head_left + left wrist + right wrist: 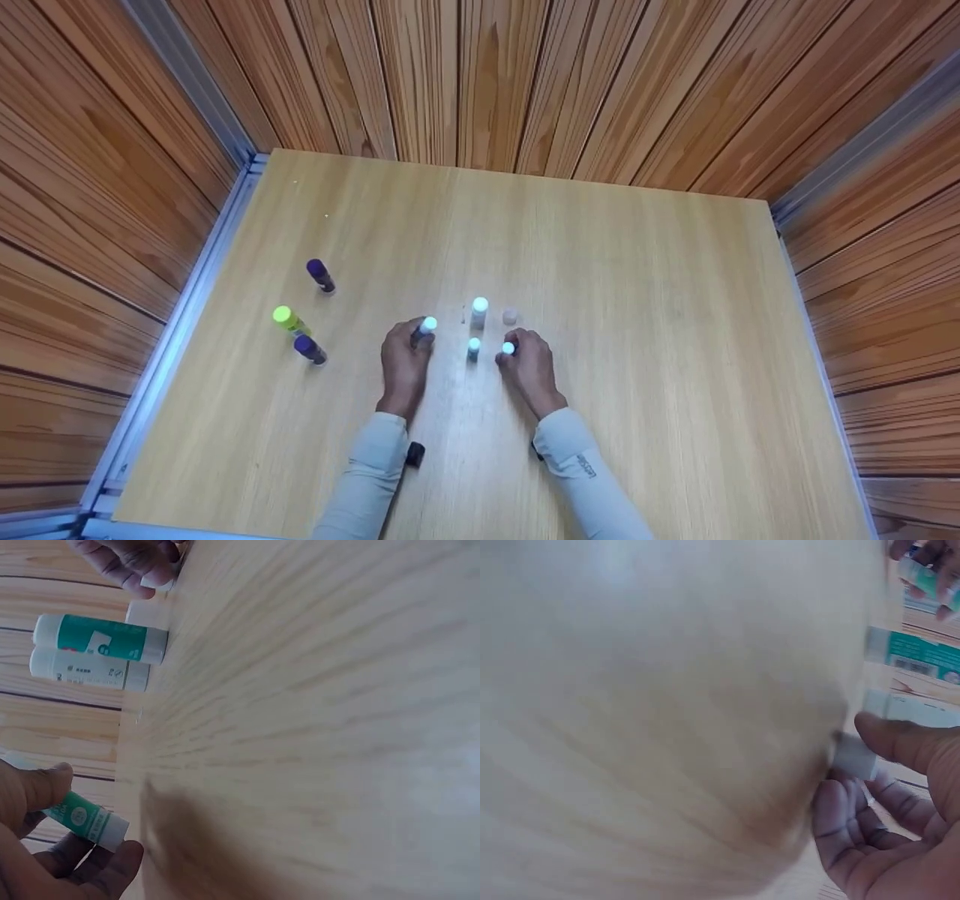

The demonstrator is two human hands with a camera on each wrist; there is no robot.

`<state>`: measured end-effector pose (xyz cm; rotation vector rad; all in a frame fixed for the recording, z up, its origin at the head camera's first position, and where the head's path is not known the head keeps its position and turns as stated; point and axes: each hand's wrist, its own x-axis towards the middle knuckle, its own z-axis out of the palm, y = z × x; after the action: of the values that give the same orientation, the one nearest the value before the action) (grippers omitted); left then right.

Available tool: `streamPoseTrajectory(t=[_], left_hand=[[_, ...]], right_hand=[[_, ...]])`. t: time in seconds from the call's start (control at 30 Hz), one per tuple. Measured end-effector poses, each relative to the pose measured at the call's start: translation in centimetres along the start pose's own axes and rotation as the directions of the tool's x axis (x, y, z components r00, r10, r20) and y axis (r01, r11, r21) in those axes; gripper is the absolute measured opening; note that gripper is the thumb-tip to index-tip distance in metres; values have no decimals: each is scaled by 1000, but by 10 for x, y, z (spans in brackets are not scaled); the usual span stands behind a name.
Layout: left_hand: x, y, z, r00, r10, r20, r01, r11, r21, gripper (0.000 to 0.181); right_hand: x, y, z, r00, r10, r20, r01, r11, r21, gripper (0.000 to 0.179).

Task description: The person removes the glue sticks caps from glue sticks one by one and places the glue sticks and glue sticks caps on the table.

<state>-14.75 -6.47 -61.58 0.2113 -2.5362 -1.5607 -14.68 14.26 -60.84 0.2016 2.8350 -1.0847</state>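
Note:
My left hand grips a green-and-white glue stick between thumb and fingers, tilted and just above the table. To the right, my right hand pinches a small white cylinder, which looks like a glue stick cap, low at the tabletop. Its far end is hidden by the fingers. Between the hands a green-labelled glue stick stands upright. Behind that one stands a white-labelled glue stick. A pale, see-through cap-like piece sits on the table just beyond my right hand.
Over on the left stand a dark purple glue stick, a yellow-green one and another purple one. Wood-panelled walls enclose the wooden table, and a metal rail runs along its left edge.

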Motion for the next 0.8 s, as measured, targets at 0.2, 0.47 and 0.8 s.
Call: streamPoseTrajectory(t=[0.2,0.47,0.8], left_hand=[[3,9,-1,996,83,29,-86,988,129,24],[2,25,-5,957,281,65,-288,908,305,26],[10,49,-6,815,576,65,-556,745,368,17]], right_hand=[[-4,-5,-9,998,61,9,-61,998,21,33],[-11,-25,-31,997,18,-75,-4,984,178,28],[-6,-43,-41,996,12,87,-68,734,676,32]])
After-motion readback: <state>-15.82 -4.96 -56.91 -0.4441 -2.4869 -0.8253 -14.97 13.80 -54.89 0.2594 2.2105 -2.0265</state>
